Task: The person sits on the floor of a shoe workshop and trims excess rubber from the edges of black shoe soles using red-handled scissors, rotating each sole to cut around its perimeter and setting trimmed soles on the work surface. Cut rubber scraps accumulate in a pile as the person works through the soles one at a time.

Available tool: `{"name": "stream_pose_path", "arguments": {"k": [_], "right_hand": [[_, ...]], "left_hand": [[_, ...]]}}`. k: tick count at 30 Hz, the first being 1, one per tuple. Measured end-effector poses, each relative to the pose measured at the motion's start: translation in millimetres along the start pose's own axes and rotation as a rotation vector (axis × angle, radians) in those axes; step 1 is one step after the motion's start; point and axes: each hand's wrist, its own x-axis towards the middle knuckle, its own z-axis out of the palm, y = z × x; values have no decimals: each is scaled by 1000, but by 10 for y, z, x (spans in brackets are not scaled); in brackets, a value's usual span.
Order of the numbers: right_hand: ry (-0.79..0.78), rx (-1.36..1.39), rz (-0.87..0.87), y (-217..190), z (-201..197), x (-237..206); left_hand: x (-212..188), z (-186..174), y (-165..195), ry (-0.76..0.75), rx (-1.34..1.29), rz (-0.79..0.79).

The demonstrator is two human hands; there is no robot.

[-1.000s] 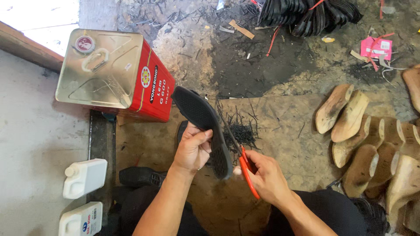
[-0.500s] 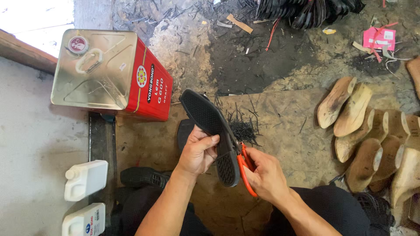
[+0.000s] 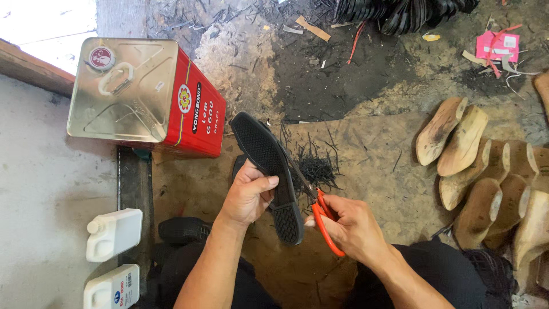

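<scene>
Head view: left hand grips black sole, right hand grips orange scissors; littered dirt floor

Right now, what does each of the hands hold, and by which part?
The left hand grips the black shoe sole around its middle. The right hand holds orange-handled scissors by the handles.

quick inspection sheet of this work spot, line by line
surface: stained brown mat on dirty ground
job's things: black shoe sole held up, tread showing; orange-handled scissors at its edge
clutter: black trimmings on the mat, scraps beyond
grippers: left hand grips the sole; right hand holds the scissors
cables: nothing seen
surroundings: red square tin, two white jugs, wooden shoe lasts, stacked black soles
</scene>
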Motion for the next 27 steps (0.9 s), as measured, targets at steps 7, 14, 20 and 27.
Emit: {"name": "stream_pose_path", "arguments": {"k": [7,14,20,27], "right_hand": [[67,29,-93,6,8,6],[12,31,-23,-16,-60,13],[116,-19,-121,-22,-6,27],[77,-6,-157,7,-67,35]], "left_hand": [[-31,18,9,-4,87,-51],[-26,0,78,31,164,-69],[-12,-8,28,1,152,-70],[42,-96,62,-61,76,-49]]}}
